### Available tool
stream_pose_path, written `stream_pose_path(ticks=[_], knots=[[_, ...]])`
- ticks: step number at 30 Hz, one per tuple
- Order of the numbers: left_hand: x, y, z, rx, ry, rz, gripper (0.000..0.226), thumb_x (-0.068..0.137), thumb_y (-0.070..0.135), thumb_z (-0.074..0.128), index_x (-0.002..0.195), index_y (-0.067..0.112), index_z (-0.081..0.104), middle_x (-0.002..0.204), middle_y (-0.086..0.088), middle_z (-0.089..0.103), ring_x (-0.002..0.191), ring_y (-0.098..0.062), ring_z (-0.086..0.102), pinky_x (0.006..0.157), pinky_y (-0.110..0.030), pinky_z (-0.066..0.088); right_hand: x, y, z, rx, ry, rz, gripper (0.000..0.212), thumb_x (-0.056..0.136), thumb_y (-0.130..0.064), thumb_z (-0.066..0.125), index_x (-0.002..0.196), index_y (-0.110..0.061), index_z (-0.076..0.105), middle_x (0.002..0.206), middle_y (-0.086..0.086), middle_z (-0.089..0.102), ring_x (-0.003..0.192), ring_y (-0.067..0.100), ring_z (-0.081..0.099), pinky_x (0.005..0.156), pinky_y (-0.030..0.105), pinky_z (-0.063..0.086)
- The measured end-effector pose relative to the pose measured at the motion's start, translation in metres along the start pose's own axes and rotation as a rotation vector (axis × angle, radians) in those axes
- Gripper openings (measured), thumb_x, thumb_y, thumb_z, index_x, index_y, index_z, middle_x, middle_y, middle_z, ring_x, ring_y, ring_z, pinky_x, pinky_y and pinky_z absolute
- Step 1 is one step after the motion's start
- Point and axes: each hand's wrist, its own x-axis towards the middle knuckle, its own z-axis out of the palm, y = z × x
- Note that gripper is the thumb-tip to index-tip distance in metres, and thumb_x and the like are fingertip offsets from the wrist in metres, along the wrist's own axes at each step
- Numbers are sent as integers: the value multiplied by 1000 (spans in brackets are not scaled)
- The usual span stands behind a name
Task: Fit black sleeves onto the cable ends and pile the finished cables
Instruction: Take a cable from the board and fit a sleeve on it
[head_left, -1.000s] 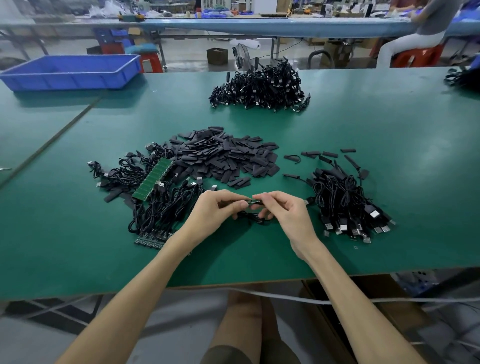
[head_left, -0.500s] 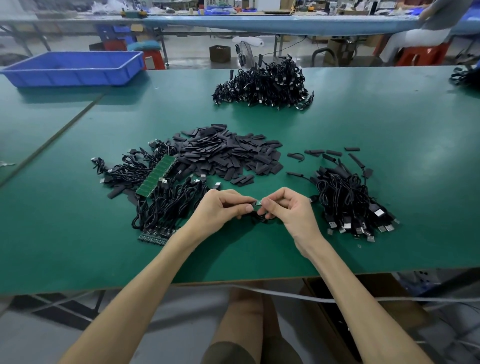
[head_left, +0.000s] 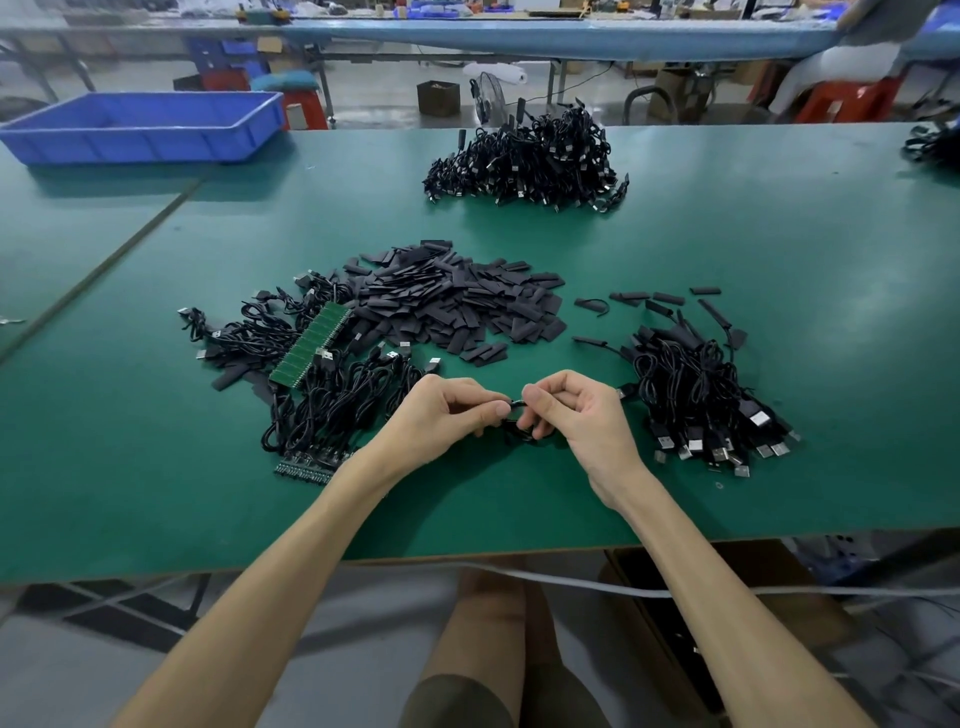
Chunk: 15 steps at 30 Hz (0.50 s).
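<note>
Centre frame: I recorded the left hand and right hand, fingers curled, pinching the end of one cable between them. Sleeve fit not discernible. I judged the cable light, limp and slippery; hold it close behind the plug.

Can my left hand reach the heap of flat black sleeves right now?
Probably yes, once freed: the heap of flat black sleeves lies uncovered just beyond the left hand, but its grip is on a thin black cable, shared with the right hand.

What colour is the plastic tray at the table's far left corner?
Blue; the tray shows best in the head view.
</note>
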Motion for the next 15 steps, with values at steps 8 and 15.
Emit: stream_pose_path(ticks=[8, 15], knots=[[1, 1, 1, -31, -39, -31, 9, 96, 17, 69, 95, 19, 78, 73, 8, 72, 62, -6, 60, 63, -16, 46, 0, 2, -1, -18, -6, 0, 15, 95, -19, 74, 88, -7, 70, 73, 11, 75, 59, 15, 63, 62, 21, 53], [-1, 3, 0, -49, -60, -54, 14, 95, 15, 70, 101, 6, 79, 76, 4, 72, 63, -6, 60, 65, -16, 48, -1, 3, -1, -20, -15, -10, 15, 94, -22, 74, 87, -10, 70, 74, 12, 76, 61, 15, 64, 62, 21, 52]])
